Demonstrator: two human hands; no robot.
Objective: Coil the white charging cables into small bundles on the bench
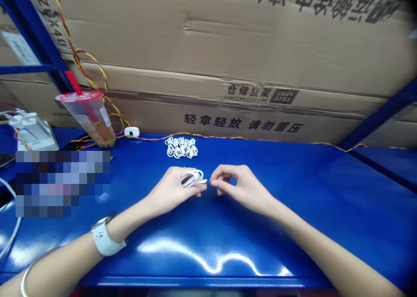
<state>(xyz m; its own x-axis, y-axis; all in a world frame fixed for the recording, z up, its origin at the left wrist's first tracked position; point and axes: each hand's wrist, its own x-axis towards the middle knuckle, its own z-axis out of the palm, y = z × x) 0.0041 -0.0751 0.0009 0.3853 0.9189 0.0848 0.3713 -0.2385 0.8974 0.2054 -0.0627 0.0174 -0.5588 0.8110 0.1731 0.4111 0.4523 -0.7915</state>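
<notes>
In front of the looped white cable bundles [181, 149], the left hand [172, 189] is holding a thin white coiled cable [190, 179], probably light, flexible, best gripped mid-coil; the right hand [246, 189] is pinching narrowly, nothing visible inside.

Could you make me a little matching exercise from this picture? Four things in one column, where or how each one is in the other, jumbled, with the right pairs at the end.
Things
1. Coiled white cable
2. Bundled white cables
3. Plastic cup
4. Watch

Places and states
A. Clustered together on the blue surface
B. Strapped round the left wrist
C. Held in the left hand
D. At the left, with a red straw in it

Right pairs: 1-C, 2-A, 3-D, 4-B
</notes>
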